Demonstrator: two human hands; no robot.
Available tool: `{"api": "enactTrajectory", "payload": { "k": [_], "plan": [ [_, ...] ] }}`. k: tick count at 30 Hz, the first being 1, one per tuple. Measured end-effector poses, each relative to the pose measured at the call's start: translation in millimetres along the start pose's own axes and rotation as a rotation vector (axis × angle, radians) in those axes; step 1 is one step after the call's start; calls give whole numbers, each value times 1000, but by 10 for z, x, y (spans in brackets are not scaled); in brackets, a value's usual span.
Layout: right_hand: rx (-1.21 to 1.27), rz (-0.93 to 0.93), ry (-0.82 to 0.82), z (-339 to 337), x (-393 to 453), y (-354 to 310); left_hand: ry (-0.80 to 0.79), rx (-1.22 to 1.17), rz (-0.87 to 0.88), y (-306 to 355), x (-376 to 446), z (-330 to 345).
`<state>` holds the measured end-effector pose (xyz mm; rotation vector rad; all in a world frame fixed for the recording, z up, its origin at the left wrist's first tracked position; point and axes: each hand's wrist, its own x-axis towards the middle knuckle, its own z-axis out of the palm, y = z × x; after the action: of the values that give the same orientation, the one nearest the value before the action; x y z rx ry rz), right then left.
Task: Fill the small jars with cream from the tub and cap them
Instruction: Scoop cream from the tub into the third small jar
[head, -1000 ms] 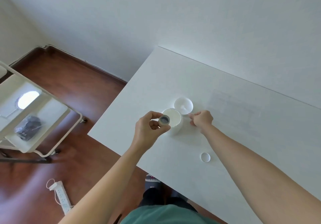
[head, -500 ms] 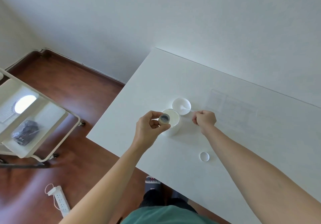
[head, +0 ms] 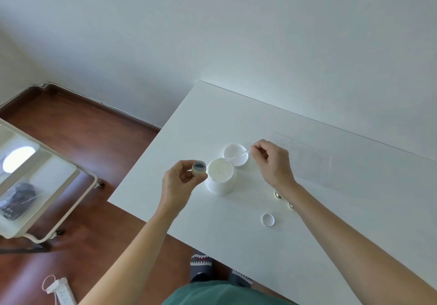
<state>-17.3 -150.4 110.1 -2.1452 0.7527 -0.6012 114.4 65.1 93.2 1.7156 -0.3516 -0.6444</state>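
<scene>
Two hands work over the open cream tub on our white table.
Our left hand pinches a small jar beside the tub; our right hand pinches a thin clear spatula above the tub's lid.

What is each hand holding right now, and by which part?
The left hand pinches the small open jar by its side wall. The right hand pinches the thin clear spatula at its outer end, above the tub lid.
</scene>
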Motion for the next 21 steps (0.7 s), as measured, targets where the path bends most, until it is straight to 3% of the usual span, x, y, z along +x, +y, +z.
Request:
{"api": "enactTrajectory", "payload": {
  "k": [10,21],
  "plan": [
    [-648,-429,-145,493,68,-162,48,-22,-30,-17,13,-12],
    [-606,-193,-332,754,116,48,59,-41,-40,-67,33,-77]
  ]
}}
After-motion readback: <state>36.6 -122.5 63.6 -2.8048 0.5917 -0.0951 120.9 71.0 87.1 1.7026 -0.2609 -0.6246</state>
